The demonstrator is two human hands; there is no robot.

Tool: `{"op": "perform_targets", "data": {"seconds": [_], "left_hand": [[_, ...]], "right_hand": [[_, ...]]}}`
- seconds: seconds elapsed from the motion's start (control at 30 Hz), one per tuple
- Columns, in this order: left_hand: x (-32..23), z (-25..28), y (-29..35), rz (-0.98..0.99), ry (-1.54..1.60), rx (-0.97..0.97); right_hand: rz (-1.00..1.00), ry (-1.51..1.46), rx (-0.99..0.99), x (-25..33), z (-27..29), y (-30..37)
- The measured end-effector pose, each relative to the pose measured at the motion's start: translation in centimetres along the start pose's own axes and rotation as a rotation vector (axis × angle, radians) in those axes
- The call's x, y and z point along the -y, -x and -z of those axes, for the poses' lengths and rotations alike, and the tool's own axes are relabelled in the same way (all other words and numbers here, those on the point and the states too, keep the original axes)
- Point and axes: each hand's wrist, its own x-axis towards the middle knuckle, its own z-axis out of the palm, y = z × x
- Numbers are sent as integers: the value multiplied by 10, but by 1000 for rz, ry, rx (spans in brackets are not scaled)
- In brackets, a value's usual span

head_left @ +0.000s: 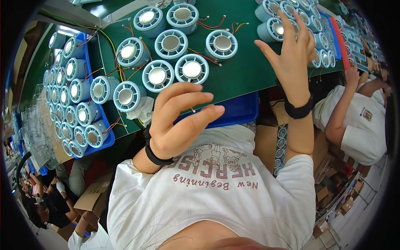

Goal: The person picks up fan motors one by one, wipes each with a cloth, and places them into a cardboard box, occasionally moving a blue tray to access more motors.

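Several light-blue round housings, each with spokes and a silver disc in the middle, stand on the green table (pixel 246 79). My left hand (pixel 177 121) is open near the front edge, its fingers bent but apart with nothing between them. Just beyond it sits one light-blue housing (pixel 191 70), and another housing (pixel 158 76) stands to its left. My right hand (pixel 293 58) is open and raised at the right, thumb and fingers spread. Its fingertips overlap the view of a light-blue housing (pixel 268 31); I cannot tell whether they touch. Thin coloured wires with small white plugs trail from several housings.
A blue tray (pixel 109 137) crowded with housings is at the left. More housings fill the right, near a red strip (pixel 339 43). Below the table edge is a blue bin (pixel 241 110). A co-worker (pixel 354 121) sits at the right; clear plastic pieces (pixel 35 121) lie far left.
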Motion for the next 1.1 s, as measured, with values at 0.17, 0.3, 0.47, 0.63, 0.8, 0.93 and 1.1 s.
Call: {"op": "perform_targets", "data": {"seconds": [0.17, 0.3, 0.47, 0.63, 0.8, 0.93, 1.1], "left_hand": [[-2, -10, 2, 17, 120, 40], [-1, -10, 2, 49, 92, -11], [1, -10, 3, 171, 28, -82], [5, -18, -2, 238, -45, 1], [13, -20, -2, 225, -148, 27], [13, -18, -3, 238, -156, 55], [1, -18, -13, 232, -12, 62]], "right_hand": [[538, -604, 448, 31, 18, -26], [511, -823, 589, 29, 1, -33], [299, -871, 853, 8, 21, -51], [439, -879, 694, 6, 3, -31], [387, -866, 607, 10, 8, -18], [355, -822, 628, -4, 20, -13], [77, -1175, 965, -13, 41, -18]]}}
